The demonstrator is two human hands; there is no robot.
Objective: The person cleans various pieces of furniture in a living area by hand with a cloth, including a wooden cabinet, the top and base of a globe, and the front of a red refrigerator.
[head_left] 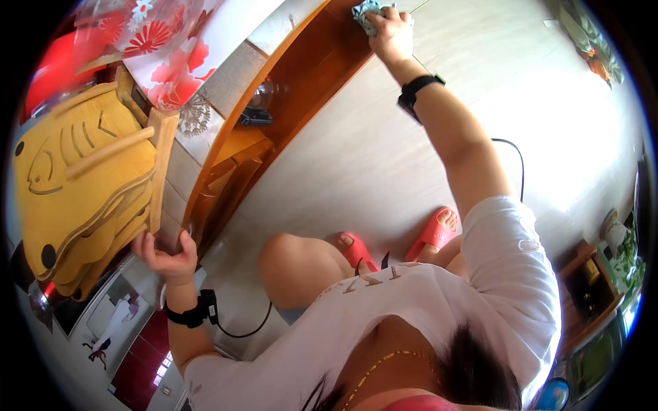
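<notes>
My right hand (391, 32), at the top, presses a light blue patterned cloth (366, 16) against the far end of a brown wooden cabinet (321, 67). At the left, my left hand (167, 259) is empty, its thumb and fingers apart. Its fingertips are at the near end of the cabinet's tiled top (177, 177), just below a yellow wooden piece of furniture (97, 149) with a carved fish. Whether they touch the edge is unclear. Inside the cabinet's open shelf are a clear glass or plastic vessel (264, 92) and a black object (255, 116).
A white cloth or cover with red flowers (177, 77) lies on the cabinet's top at the upper left. My bent knee (290, 267) and feet in red slippers (437, 231) are on the pale floor below. A black cable (519, 159) shows beyond my right arm.
</notes>
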